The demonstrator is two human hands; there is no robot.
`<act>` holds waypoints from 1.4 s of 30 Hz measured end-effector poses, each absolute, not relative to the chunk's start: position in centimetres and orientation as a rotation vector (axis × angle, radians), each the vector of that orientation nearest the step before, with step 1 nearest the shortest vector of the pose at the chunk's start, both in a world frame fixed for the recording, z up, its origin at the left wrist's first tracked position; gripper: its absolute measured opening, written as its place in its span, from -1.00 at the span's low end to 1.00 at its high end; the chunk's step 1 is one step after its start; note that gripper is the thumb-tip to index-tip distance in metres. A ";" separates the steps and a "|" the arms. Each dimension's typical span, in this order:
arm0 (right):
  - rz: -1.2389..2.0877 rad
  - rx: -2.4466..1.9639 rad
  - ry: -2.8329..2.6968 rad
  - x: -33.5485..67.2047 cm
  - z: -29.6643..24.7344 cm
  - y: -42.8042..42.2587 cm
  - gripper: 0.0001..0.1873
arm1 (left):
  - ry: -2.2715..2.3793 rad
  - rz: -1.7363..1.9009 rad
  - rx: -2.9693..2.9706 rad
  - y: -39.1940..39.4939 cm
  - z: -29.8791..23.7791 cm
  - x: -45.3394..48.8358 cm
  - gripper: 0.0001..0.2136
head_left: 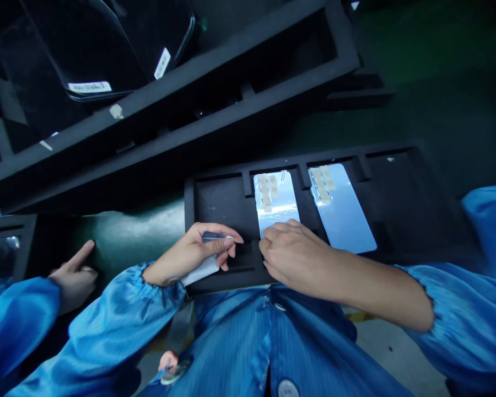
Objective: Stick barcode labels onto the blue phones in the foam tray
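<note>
Green worktop (157, 220), mostly in shadow; left hand (210, 248) with thumb and forefinger closed around a pale sheet (204, 270), partly hidden; right hand (295, 248) curled over one blue panel (276, 207), covering its lower end, so I cannot tell what the fingertips pinch; that panel and another panel (349, 220) lie in the black tray (411, 204); beyond, two labels (90, 87) too blurred to read.

We've got a pale flat piece (209, 267) in our L hand (202, 251); our R hand (291, 251), fingers curled, covers the near end of a lt-blue panel (287, 201). 2nd blue panel (349, 218) lies angled to its R, same blk tray (400, 204). Co-worker's hand (76, 278) far L, index out.
</note>
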State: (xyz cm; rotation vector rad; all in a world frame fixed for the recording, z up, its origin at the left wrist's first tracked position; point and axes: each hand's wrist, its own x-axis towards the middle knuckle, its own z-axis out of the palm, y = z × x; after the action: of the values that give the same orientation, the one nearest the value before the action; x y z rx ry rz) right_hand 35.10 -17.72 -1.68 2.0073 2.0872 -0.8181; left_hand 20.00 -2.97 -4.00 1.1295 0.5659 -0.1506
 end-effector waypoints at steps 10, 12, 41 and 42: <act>-0.874 2.026 2.005 34.0 -0.8 -18.1 -0.81 | 0.487 -0.103 0.865 -4.8 5.5 21.8 -0.86; -0.820 2.038 2.000 33.7 -1.1 -18.1 -0.82 | 0.519 -0.038 0.995 -4.4 4.3 22.6 -0.85; -0.786 2.398 2.129 43.8 -2.3 -19.2 -0.78 | 0.611 -0.095 1.751 -1.4 -2.2 32.2 -1.00; -0.769 2.438 2.145 43.9 -2.4 -19.0 -0.78 | 0.643 -0.050 1.716 -1.1 -2.2 32.3 -0.99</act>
State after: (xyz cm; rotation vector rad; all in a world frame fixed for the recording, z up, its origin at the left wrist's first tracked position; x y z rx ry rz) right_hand 43.90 -19.02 -2.43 2.4377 2.1453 -0.7685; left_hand 32.26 -1.09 -2.15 1.7159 0.6429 -0.0501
